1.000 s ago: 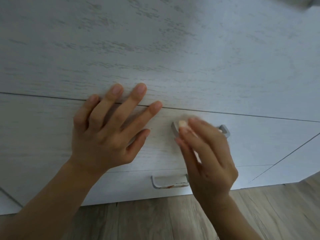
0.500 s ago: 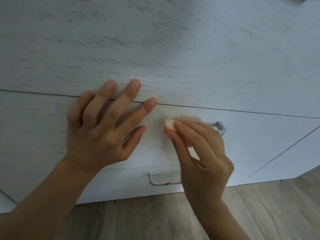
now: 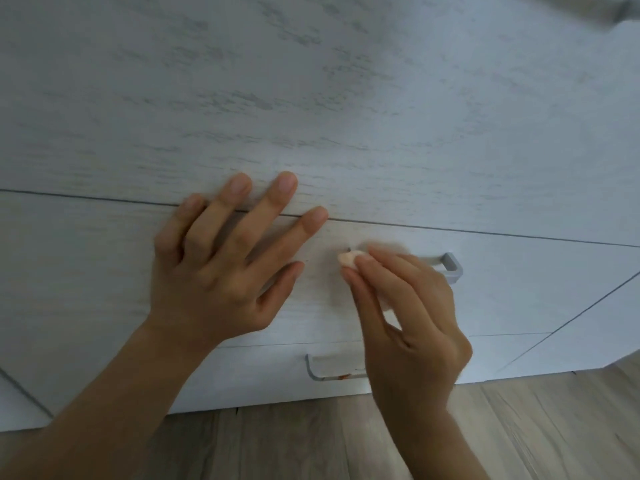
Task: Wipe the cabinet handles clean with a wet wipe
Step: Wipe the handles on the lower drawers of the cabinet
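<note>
A white wood-grain cabinet (image 3: 346, 98) fills the view. My left hand (image 3: 228, 268) lies flat with spread fingers on the upper drawer front, its fingertips over the seam above. My right hand (image 3: 412, 327) pinches a small bunched wet wipe (image 3: 347, 259), stained orange, against the left end of the upper grey handle (image 3: 450, 266). Only that handle's right end shows; the rest is behind my fingers. A lower grey handle (image 3: 329, 367) with orange smears sits on the drawer below, partly hidden by my right wrist.
Wood-plank floor (image 3: 519, 427) runs along the bottom of the view under the cabinet base. A diagonal panel seam (image 3: 571, 320) crosses the cabinet at the right. A blurred grey object (image 3: 623, 8) sits at the top right corner.
My right hand has slid the wipe leftward along the upper handle, uncovering more of the handle's right end. My left hand has stayed flat on the drawer front.
</note>
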